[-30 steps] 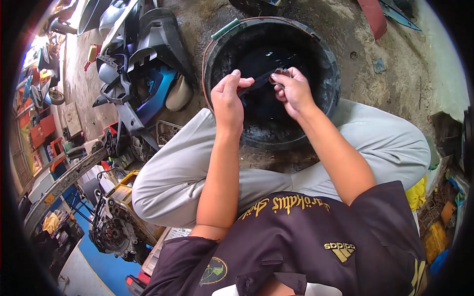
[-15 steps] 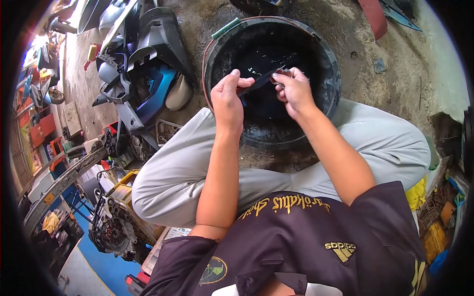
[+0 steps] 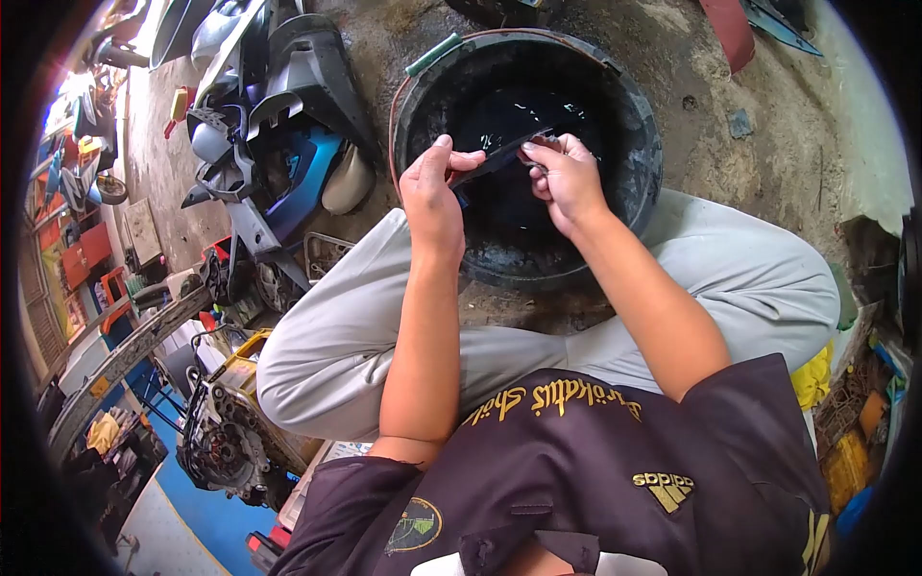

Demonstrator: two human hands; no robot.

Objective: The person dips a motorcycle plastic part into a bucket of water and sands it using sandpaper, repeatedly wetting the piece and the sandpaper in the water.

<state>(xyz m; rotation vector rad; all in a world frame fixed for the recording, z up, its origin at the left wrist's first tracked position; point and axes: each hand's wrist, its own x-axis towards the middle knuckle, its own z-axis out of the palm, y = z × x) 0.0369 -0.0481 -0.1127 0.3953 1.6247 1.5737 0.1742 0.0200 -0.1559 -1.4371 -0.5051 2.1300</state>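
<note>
Between the person's legs stands a large black bucket (image 3: 624,125) with dark liquid inside. Over its left part my left hand (image 3: 434,192) grips one end of a dark, thin piece (image 3: 501,156). My right hand (image 3: 567,178), above the middle of the bucket, pinches a small greyish-brown piece that looks like a folded sheet or pad, held against the other end of the dark piece. The dark piece blends with the liquid behind it, so its full shape is hard to make out.
Grey and blue motorcycle fairings (image 3: 312,96) lie on the concrete floor at the upper left. An engine part (image 3: 226,446) is at the lower left. A red panel (image 3: 730,36) lies at the upper right, and a yellow bag (image 3: 813,377) is at the right.
My left hand has shifted slightly left, a little farther from my right hand. The dark piece has moved with it, and the bucket's rim sits slightly more to the left.
</note>
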